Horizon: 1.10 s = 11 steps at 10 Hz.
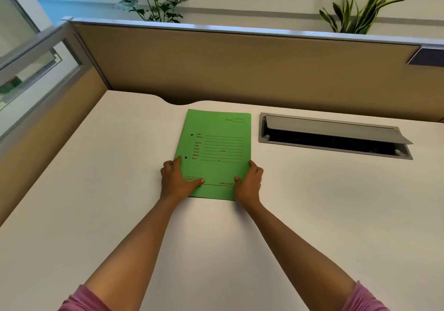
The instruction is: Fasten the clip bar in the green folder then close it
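Observation:
The green folder (pixel 217 142) lies shut and flat on the white desk (pixel 120 190), its printed front cover facing up. Two small punch holes show near its left edge. My left hand (pixel 176 178) grips the folder's lower left corner, thumb on the cover. My right hand (pixel 248 182) holds the lower right corner the same way, thumb on top. The clip bar is hidden inside the folder.
A grey cable tray (pixel 331 137) with its lid tilted open is set into the desk to the right of the folder. A tan partition (pixel 240 65) runs along the back, with plants behind it. A notch cuts the desk's back edge (pixel 177 101).

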{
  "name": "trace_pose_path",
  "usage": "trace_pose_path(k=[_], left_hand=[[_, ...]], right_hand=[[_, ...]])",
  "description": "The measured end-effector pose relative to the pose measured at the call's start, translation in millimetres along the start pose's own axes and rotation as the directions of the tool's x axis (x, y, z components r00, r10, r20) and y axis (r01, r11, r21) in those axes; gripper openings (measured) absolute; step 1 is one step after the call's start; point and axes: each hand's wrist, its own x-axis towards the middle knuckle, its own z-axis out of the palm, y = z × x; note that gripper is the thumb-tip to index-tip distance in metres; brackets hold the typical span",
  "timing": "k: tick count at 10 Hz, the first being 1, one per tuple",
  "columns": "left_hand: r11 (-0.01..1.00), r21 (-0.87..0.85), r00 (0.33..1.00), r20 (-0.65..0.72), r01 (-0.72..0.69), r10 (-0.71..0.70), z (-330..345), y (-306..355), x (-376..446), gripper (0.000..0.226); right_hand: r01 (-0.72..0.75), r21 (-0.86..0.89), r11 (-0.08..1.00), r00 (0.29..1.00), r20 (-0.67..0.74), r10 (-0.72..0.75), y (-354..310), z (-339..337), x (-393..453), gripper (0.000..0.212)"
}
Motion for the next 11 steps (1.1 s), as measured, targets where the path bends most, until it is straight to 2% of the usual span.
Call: trace_pose_path(k=[1,3,4,5,7,9,10,11], left_hand=[[0.997,0.070,1.000,0.020,-0.020,0.018,4.7,1.2,-4.8,0.114],[0.995,0.093,0.994,0.105,-0.037,0.027,12.7,1.1,-12.8,0.111],[0.963,0.255,0.987,0.154,-0.085,0.046,17.5,-0.3,-19.1,0.106],[0.935,0.337,0.984,0.169,-0.109,0.054,21.2,-0.6,-27.3,0.103],[0.919,0.356,0.968,0.234,-0.172,0.091,41.2,9.2,-54.7,0.108],[0.911,0.380,0.958,0.280,-0.161,0.052,45.2,22.6,-63.8,0.107],[0.901,0.404,0.961,0.271,-0.157,0.046,37.4,31.3,-67.0,0.099],[0.894,0.396,0.967,0.216,-0.211,0.133,38.2,41.1,-72.4,0.091]], right_hand=[[0.031,-0.052,0.998,0.999,-0.015,-0.032,2.6,-3.0,0.1,0.069],[0.113,-0.070,0.991,0.993,0.026,-0.111,12.6,-5.1,-5.8,0.068],[0.167,-0.126,0.978,0.984,0.078,-0.158,19.5,-5.0,-9.5,0.068],[0.228,-0.190,0.955,0.970,0.129,-0.206,23.9,-3.8,-10.5,0.067],[0.318,-0.287,0.904,0.930,0.279,-0.238,36.7,-9.5,-6.3,0.091],[0.381,-0.364,0.850,0.897,0.370,-0.244,41.2,-18.8,-10.5,0.096],[0.389,-0.351,0.851,0.895,0.363,-0.259,44.3,-29.0,-20.9,0.091],[0.393,-0.341,0.854,0.912,0.264,-0.314,47.9,-36.8,-31.5,0.085]])
